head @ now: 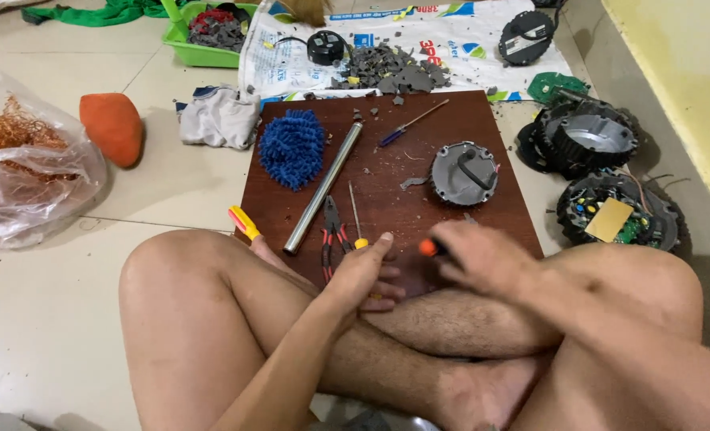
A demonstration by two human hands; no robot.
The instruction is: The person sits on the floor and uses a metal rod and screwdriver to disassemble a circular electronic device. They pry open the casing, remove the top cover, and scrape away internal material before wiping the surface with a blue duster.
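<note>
- The person sits cross-legged on the tiled floor [44, 319], with a brown board [451, 128] as the work surface just ahead of the knees.
- Left hand [364, 275] rests at the board's near edge, at 6 o'clock of it; fingers curled loosely, and whether its grip pinches anything I cannot tell (something yellow peeks out under the fingers).
- Right hand [475, 254], blurred, is just beside the left, at 3 o'clock from it; its grip is pressed together around an orange-tipped tool [427, 247], whose tip points toward the left hand.
- Pliers [333, 231] with red-and-black handles lie on the board at 11 o'clock of the left hand, near it.
- A thin screwdriver [355, 217] with a yellow end lies just beside the pliers.
- A steel tube [323, 187] runs slantwise across the board, at 11 o'clock from the pliers.
- A yellow handle [243, 222] sticks out at the board's left edge.
- A blue mop pad [291, 148] sits at the board's 10 o'clock corner.
- A grey round cover [464, 173] lies on the board at 12 o'clock of the right hand, well apart from it.
- A blue screwdriver [407, 126] lies near the board's far edge.
- Off the board: black round housings [590, 140] at 3 o'clock, grey rubble [391, 70] on a sheet at 12 o'clock, a bag [28, 168] of copper wire at 9 o'clock.
</note>
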